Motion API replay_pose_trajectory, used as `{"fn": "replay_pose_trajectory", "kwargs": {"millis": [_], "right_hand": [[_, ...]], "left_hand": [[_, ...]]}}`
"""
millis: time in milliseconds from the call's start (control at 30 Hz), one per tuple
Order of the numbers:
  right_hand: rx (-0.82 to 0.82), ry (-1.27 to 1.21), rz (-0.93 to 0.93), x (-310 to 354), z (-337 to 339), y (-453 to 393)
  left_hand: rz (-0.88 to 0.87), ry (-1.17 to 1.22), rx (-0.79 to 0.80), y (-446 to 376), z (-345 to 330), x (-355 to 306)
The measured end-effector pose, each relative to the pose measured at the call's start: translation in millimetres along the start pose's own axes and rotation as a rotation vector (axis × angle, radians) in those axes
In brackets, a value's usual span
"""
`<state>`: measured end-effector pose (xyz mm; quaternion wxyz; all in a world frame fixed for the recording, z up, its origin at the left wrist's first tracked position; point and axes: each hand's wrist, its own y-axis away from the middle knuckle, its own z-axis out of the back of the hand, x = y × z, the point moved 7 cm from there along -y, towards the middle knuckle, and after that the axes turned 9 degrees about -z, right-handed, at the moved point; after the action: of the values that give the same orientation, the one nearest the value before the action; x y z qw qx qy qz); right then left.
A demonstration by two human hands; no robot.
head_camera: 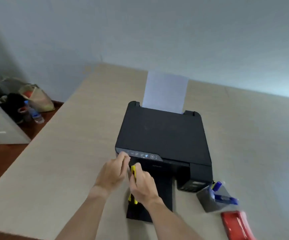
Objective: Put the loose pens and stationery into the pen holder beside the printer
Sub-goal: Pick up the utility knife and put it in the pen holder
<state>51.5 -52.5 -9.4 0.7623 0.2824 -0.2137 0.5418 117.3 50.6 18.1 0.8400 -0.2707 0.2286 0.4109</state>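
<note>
A black printer stands on the beige table, white paper upright in its rear feed. A grey pen holder sits at the printer's front right corner with blue pens in it. My right hand is closed around a yellow stationery item, which pokes out above and below my fist, over the printer's black output tray. My left hand is beside it, fingertips curled at the printer's front left corner; whether they hold the item's top is hidden.
A red plastic object lies at the table's front right, near the pen holder. To the left, beyond the table edge, bags and bottles sit on a reddish floor beside a white cabinet.
</note>
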Motion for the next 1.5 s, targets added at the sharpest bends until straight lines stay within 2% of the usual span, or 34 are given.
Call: {"fn": "replay_pose_trajectory", "kwargs": {"millis": [133,267,367,533,667,800,967,1067,1233,1333,1500], "right_hand": [[-0.095,0.029,-0.091,-53,43,20],[-0.257,0.038,-0.183,-105,93,44],[-0.383,0.06,-0.246,-141,131,71],[-0.691,-0.033,-0.423,-194,195,115],[-0.834,-0.061,-0.511,-219,214,132],[-0.834,-0.089,-0.565,-229,208,133],[-0.62,0.103,-0.663,-243,184,122],[-0.556,0.116,-0.655,-245,177,119],[-0.697,-0.044,-0.548,-240,187,134],[-0.758,-0.104,-0.594,-257,194,150],[-0.832,-0.137,-0.79,-295,192,183]], "left_hand": [[-0.152,0.087,0.168,-17,-47,-53],[-0.285,0.159,0.315,-28,-90,-103],[-0.359,0.225,0.364,-32,-114,-141],[-0.453,0.294,0.401,-35,-141,-196],[-0.519,0.34,0.444,-39,-158,-222],[-0.545,0.365,0.47,-42,-167,-234],[-0.518,0.421,0.449,-47,-172,-248],[-0.51,0.401,0.51,-44,-187,-251],[-0.514,0.314,0.659,-36,-211,-255],[-0.585,0.217,0.695,-33,-220,-263],[-0.827,-0.142,0.642,-29,-224,-277]]}}
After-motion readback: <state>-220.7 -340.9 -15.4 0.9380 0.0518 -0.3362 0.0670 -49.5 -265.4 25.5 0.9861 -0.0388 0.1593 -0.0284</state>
